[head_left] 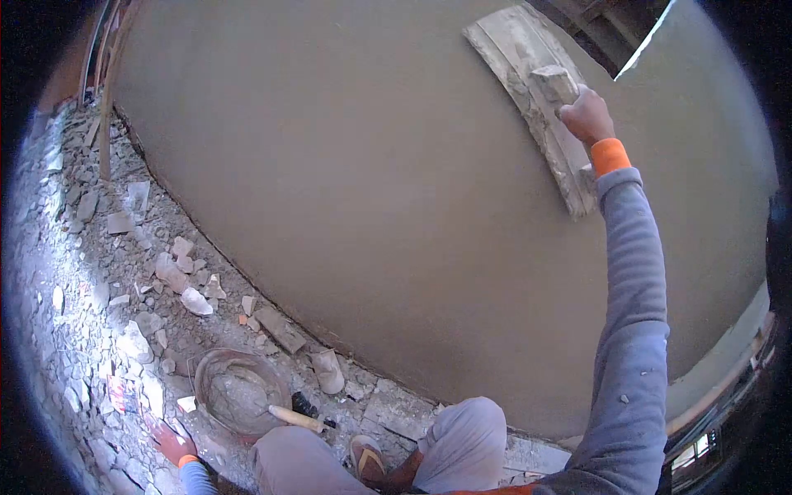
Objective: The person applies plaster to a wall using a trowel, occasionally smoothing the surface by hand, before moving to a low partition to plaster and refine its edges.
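Observation:
My right hand (589,117), arm stretched far up, is wrapped round the handle of a long plasterer's float (521,59) smeared with mortar. The float lies flat against, or very close to, the smooth grey plastered wall (346,165). Low on the left, my left hand (172,443) is over the rubble with its fingers spread and nothing in them. To its right stands a bucket (206,400) of grey mortar. A tool with a wooden handle (297,418) leans over the bucket's edge; its working end is hidden in the mortar.
Broken masonry (136,342) covers the ground along the wall's foot. Upright poles (106,124) stand at the far left. A dark opening (606,33) cuts into the wall at the top right. My knees (462,445) and a sandalled foot (367,458) are near the wall's lower edge.

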Tool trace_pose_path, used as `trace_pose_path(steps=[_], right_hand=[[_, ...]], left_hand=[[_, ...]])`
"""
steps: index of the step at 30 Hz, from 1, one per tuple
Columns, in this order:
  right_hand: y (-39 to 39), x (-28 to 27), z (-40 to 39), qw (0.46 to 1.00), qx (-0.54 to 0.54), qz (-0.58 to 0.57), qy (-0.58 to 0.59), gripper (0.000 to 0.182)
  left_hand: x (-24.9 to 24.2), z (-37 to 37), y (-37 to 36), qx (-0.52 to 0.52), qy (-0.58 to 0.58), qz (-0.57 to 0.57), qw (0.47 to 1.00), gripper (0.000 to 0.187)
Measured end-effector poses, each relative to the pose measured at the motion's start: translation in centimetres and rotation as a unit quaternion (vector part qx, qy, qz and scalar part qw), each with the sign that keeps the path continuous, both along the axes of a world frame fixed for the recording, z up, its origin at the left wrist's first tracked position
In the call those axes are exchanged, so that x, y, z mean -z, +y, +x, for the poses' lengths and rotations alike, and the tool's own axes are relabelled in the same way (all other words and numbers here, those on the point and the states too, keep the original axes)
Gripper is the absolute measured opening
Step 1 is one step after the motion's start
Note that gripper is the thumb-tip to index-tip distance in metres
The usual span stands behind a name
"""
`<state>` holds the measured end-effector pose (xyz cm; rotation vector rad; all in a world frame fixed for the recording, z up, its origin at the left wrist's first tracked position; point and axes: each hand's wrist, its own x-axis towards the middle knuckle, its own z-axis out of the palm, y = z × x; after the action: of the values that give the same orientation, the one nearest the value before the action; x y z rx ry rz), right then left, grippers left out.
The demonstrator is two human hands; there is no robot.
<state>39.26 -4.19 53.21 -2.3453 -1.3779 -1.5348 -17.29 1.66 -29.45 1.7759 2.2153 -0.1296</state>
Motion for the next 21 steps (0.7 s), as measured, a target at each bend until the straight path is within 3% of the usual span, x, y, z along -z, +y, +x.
trace_pose_path(steps=[1,3,4,5,7,9,13,15,16,18,19,21], right_hand=[[0.3,-0.1,0.5,1.0,0.016,0.003,0.016,0.035],[0.5,2.4,1.0,0.99,0.006,-0.027,0.138,0.033],[0.7,4.5,-0.6,0.967,0.058,-0.068,0.238,0.033],[0.7,7.8,0.6,0.977,-0.006,-0.097,0.191,0.032],[1.0,12.8,-2.3,0.967,0.078,-0.186,0.154,0.034],[0.6,16.1,-4.6,0.968,0.057,-0.184,0.161,0.033],[0.5,15.0,-6.5,0.975,0.069,-0.126,0.168,0.036],[1.0,13.4,-5.2,0.991,-0.087,0.055,0.089,0.027],[1.3,12.8,-6.3,0.963,-0.172,0.063,0.196,0.025],[1.0,11.0,-9.1,0.857,-0.323,0.079,0.394,0.024],[1.3,10.8,-8.6,0.859,-0.253,0.015,0.444,0.027],[3.9,14.3,-8.8,0.865,-0.327,0.062,0.376,0.024]], left_hand=[[1.0,-0.3,0.0,0.005,-0.001,0.005,1.0,0.066],[-0.6,0.3,-0.1,0.005,0.005,0.007,1.0,0.062],[-1.2,0.4,-0.3,0.009,0.009,0.007,1.0,0.06],[-0.5,0.3,-0.2,0.009,0.009,0.03,0.999,0.057],[1.2,0.0,-0.1,0.007,0.01,0.077,0.997,0.053],[-2.9,0.8,-0.5,0.003,-0.004,0.093,0.996,0.05],[-5.1,1.3,-0.3,-0.006,-0.022,0.076,0.997,0.051],[-2.5,0.5,-0.6,0.008,-0.015,0.084,0.996,0.058],[-2.5,0.4,-0.7,0.003,-0.025,0.071,0.997,0.059],[-3.2,0.5,-0.4,0.001,-0.047,0.049,0.998,0.063],[-5.9,1.0,-0.5,0.008,-0.038,0.018,0.999,0.062],[-2.8,0.7,-0.2,-0.015,-0.049,0.083,0.995,0.061]])
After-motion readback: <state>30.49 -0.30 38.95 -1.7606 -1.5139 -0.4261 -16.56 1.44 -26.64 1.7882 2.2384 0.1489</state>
